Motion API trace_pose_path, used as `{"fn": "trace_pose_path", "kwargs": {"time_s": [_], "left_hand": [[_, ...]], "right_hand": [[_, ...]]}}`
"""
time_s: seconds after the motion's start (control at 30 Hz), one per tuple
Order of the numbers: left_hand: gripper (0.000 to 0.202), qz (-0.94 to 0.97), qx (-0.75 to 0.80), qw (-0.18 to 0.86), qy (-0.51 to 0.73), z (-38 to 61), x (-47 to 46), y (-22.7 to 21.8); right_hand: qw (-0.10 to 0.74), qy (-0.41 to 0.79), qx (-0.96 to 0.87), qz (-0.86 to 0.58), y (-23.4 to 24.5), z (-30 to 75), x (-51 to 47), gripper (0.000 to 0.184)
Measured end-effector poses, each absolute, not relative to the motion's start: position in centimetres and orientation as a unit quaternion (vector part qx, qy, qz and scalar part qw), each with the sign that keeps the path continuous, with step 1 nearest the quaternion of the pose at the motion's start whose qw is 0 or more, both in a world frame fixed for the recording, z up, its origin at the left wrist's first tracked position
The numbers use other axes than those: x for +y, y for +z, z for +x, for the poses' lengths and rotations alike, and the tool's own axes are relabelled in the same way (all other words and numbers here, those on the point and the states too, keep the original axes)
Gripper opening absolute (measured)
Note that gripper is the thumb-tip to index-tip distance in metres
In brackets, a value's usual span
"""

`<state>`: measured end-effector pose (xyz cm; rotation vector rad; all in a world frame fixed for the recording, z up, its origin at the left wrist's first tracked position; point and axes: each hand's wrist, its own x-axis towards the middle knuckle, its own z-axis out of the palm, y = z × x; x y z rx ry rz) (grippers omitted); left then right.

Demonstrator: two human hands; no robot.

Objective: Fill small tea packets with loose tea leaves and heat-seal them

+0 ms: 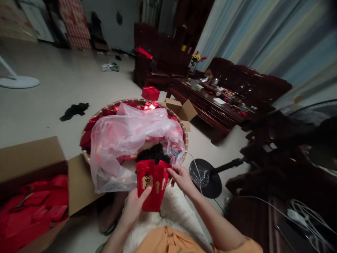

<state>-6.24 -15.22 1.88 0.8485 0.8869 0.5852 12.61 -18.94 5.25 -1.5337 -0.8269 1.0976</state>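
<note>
Several red packets [152, 203] with pale gold labels and dark lettering are fanned out above my lap. My left hand [135, 203] grips them from the lower left, its thumb pressed on the front one. At the upper right corner of the fan, my right hand [180, 177] pinches a packet's edge between thumb and fingers. Just beyond is a round woven basket [82, 149] with shiny red packets around its inside. A crumpled translucent plastic bag [118, 140] covers much of it. Dark shredded stuff [154, 153] lies at the bag's near opening, partly hidden by the packets.
At the left stands an open cardboard box [34, 151] filled with red packets. A smaller open carton [181, 109] and a red box [150, 93] are behind the basket. A black round stand base [205, 179] with a pole is on the right, cables nearby. A cluttered wooden table [207, 112] stands further back.
</note>
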Motion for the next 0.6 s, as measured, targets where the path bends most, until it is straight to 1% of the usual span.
{"fn": "trace_pose_path", "kwargs": {"time_s": [0.07, 0.1, 0.13, 0.2, 0.27, 0.3, 0.37, 0.5, 0.6], "left_hand": [[0.058, 0.435, 0.488, 0.695, 0.299, -7.9, -13.3, 1.3], [0.057, 0.469, 0.526, 0.637, 0.313, -8.8, -12.1, 1.2], [0.056, 0.513, 0.552, 0.576, 0.317, -9.6, -10.8, 1.1], [0.053, 0.602, 0.578, 0.462, 0.299, -10.7, -8.2, 1.4], [0.051, 0.666, 0.597, 0.370, 0.250, -11.2, -6.1, 1.9], [0.052, 0.682, 0.607, 0.345, 0.217, -11.3, -5.4, 2.1], [0.052, 0.716, 0.587, 0.339, 0.167, -11.2, -4.6, 2.5], [0.048, 0.760, 0.491, 0.414, 0.099, -11.2, -4.6, 3.3], [0.045, 0.788, 0.424, 0.443, 0.057, -11.3, -4.7, 4.1]], "right_hand": [[0.565, 0.435, -0.318, -0.625, 4.8, 13.6, -17.8, 0.037], [0.591, 0.414, -0.306, -0.621, 4.9, 14.5, -17.7, 0.041], [0.614, 0.391, -0.295, -0.618, 5.2, 15.5, -17.8, 0.048], [0.641, 0.354, -0.284, -0.619, 5.6, 17.6, -18.1, 0.061], [0.643, 0.343, -0.281, -0.624, 5.7, 19.4, -18.2, 0.062], [0.639, 0.346, -0.282, -0.626, 5.6, 20.0, -18.1, 0.061], [0.625, 0.363, -0.298, -0.624, 5.1, 20.6, -17.7, 0.058], [0.615, 0.396, -0.328, -0.598, 3.4, 20.3, -16.3, 0.046], [0.619, 0.435, -0.323, -0.569, 2.4, 20.0, -15.3, 0.041]]}}
